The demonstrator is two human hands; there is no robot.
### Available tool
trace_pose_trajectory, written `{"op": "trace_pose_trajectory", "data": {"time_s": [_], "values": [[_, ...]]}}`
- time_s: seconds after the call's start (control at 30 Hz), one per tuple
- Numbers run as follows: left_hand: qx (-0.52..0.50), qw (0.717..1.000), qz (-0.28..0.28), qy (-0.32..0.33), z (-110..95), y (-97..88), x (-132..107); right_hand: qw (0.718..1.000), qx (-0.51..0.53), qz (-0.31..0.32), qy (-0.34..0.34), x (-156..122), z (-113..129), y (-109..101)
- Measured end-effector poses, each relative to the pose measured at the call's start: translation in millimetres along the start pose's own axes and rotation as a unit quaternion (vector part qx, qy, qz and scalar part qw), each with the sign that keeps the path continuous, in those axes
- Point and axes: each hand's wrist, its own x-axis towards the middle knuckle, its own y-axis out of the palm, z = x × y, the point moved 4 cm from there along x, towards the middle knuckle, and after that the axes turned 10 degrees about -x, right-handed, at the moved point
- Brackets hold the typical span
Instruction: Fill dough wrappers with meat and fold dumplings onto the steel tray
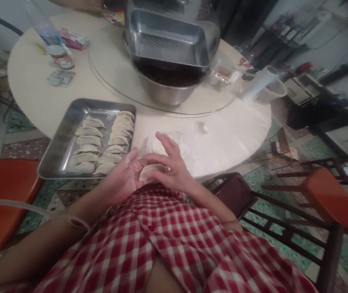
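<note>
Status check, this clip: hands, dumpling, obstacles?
Left hand, right hand: both on one folded dumpling. Seal: can't tell. Close on left: metal tray, two rows of dumplings.

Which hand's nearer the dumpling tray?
Left. The left hand is by the tray's near right corner; the right hand is farther right, beyond the left.

Left grip (127,174) beside right grip (175,166)
</note>
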Motion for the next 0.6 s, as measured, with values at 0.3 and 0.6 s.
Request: {"op": "trace_pose_trajectory", "data": {"time_s": [0.3, 0.6], "values": [[0.006, 0.998, 0.056, -0.007, 4.6, -2.8, 5.0, 0.992, -0.048, 0.097, -0.069, 4.1, 9.2, 1.5], [0.177, 0.974, -0.002, 0.144, -70.5, -29.2, -30.8, 0.994, 0.005, -0.111, 0.01, 12.1, -27.1, -31.4]]}}
